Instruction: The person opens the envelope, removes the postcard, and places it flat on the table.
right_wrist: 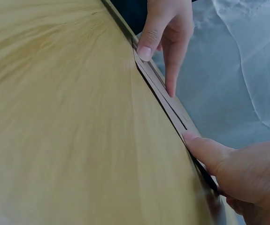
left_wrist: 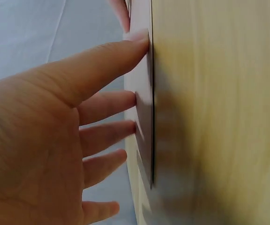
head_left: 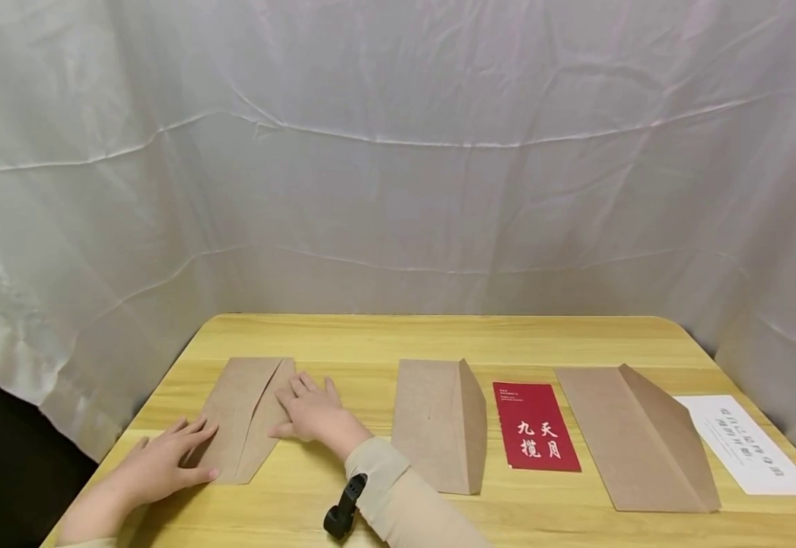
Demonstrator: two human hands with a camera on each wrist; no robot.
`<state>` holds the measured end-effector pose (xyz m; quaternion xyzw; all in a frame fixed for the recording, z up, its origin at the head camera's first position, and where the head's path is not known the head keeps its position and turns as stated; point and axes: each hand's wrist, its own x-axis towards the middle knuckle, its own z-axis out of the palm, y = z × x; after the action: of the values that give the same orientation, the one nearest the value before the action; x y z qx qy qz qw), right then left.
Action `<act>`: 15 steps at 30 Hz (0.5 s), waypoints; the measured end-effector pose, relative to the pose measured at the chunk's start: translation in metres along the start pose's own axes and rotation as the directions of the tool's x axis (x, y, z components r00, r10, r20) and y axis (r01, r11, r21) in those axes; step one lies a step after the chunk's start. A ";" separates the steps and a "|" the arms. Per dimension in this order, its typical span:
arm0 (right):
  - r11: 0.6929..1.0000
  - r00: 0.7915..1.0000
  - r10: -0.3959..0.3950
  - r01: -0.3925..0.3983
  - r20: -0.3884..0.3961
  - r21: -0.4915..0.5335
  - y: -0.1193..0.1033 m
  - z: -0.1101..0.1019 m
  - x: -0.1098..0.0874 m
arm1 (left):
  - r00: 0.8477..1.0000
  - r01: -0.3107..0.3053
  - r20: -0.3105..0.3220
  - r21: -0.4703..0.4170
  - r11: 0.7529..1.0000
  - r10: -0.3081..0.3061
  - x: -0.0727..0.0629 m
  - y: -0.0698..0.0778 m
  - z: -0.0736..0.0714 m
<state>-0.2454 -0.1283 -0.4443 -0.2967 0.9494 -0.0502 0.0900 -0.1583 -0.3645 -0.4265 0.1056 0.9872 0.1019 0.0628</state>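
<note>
A brown paper envelope (head_left: 243,399) lies at the left of the table, its flap folded over along the right side. My left hand (head_left: 158,464) rests on its lower left part with fingers spread; in the left wrist view the thumb and some fingertips touch the paper (left_wrist: 145,79). On the folded flap, my right hand (head_left: 312,411) presses with its fingers extended. Both hands touch the same envelope in the right wrist view, where the right thumb (right_wrist: 203,146) lies on its near edge. What is inside the envelope is hidden.
Right of the hands lies a second brown envelope (head_left: 428,426) with its flap raised. Beyond it are a red card (head_left: 531,411) with white characters, a third flap-up envelope (head_left: 617,441) and a white printed card (head_left: 747,445). A pale curtain (head_left: 439,205) hangs behind the wooden table (head_left: 439,335).
</note>
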 end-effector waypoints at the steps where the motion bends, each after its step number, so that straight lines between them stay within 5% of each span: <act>1: 1.000 1.000 0.000 0.000 0.001 -0.001 0.000 0.000 0.000 | 1.000 0.004 -0.004 0.011 1.000 -0.004 0.000 0.003 0.000; 15: 1.000 1.000 0.014 -0.014 -0.007 -0.013 -0.001 0.001 0.001 | 0.991 -0.027 -0.127 0.095 0.995 0.039 0.005 0.050 0.009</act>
<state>-0.2456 -0.1294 -0.4448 -0.2904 0.9521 -0.0443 0.0849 -0.1519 -0.3140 -0.4246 0.1179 0.9910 0.0635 -0.0077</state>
